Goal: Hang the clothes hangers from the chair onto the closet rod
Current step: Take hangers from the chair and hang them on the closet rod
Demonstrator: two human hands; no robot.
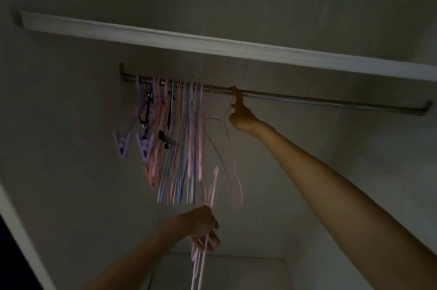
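Observation:
A metal closet rod (307,98) runs across under a white shelf. Several pink, blue and purple hangers (182,138) hang bunched at its left part. My right hand (240,112) is raised to the rod and holds the hook of a thin pink hanger (233,166) right at the rod; whether the hook is over the rod I cannot tell. Lower down, my left hand (204,227) grips a few pale pink hangers (201,263) that stick up above and dangle below it.
The white shelf (212,45) sits just above the rod. Purple clip hangers (132,144) and a dark clip hang at the far left. The rod's right half is bare. The closet back wall is dim; a white door frame edge (21,237) runs at lower left.

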